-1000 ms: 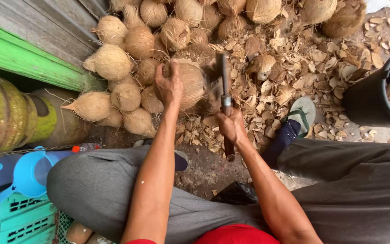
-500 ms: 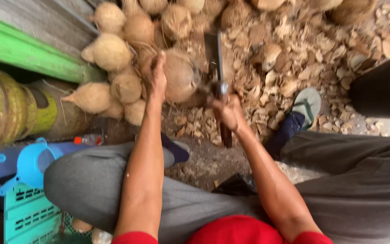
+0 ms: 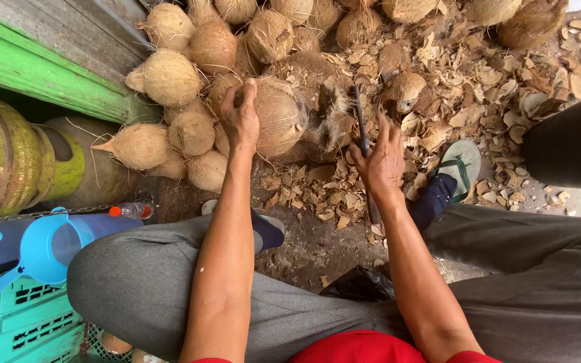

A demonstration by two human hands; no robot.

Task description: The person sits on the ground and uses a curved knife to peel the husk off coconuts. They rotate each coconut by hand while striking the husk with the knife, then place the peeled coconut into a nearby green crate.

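Left hand (image 3: pixel 240 115) rests on top of a husked coconut (image 3: pixel 280 115), fingers spread and curved over its left upper side, palm touching, gripping it in place. The coconut sits on the ground right under and to the right of that hand, fibrous brown husk partly peeled and hanging off its right side.

Right hand (image 3: pixel 381 161) is closed around the handle of a cleaver (image 3: pixel 360 121), fingers wrapped, thumb side toward the blade. The blade runs up and away from the hand, edge-on to the camera, so it looks like a thin dark strip. Its tip is just beside the loose husk fibres on the coconut's right; cannot tell whether the blade touches the nut.

Beyond the left hand: pile of pale husked coconuts (image 3: pixel 169 77), stacked against a green painted board (image 3: pixel 48 77). Beyond and right of the right hand: ground covered in husk chips (image 3: pixel 479 87). Far right of the right hand: black bucket (image 3: pixel 563 148), only partly in frame. Just right of the right wrist: foot in dark sock and green sandal (image 3: pixel 458 168).

Left of the left forearm: green-yellow gas cylinder (image 3: pixel 8 161), blue plastic funnel (image 3: pixel 42 245), teal crate (image 3: pixel 31 323), small bottle with red cap (image 3: pixel 129 211). Both knees in grey trousers (image 3: pixel 142 282), spread either side of the arms.
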